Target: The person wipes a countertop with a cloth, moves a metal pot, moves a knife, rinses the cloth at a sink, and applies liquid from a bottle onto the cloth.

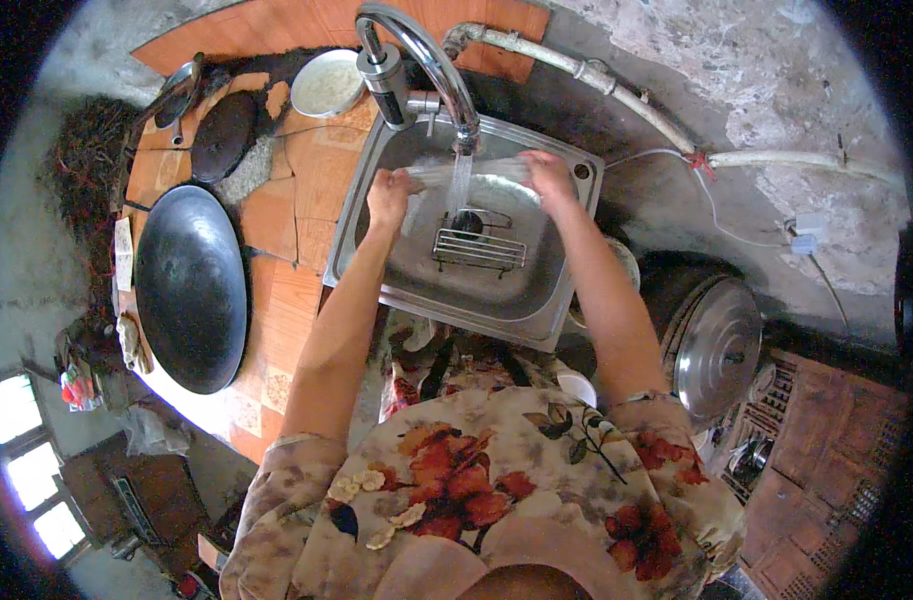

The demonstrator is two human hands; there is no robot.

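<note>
My left hand (pixel 388 200) and my right hand (pixel 550 182) are raised over the steel sink (pixel 377 235), apart from each other. Stretched between them is a thin, whitish see-through thing (pixel 499 170), its exact kind unclear. Each hand has closed fingers on one end of it. A stream from the chrome tap (pixel 464 120) runs down onto its middle and into the basin. Below, a small wire rack (pixel 480 250) stands in the sink beside the dark drain (pixel 467 222).
On the orange tiled counter (pixel 295 300) to the left lie a large dark wok (pixel 192 290), a dark oval lid (pixel 224 137) and a white bowl (pixel 327 82). Right of the sink stands a big pot with a metal lid (pixel 719 345). A pipe (pixel 617 92) runs along the wall.
</note>
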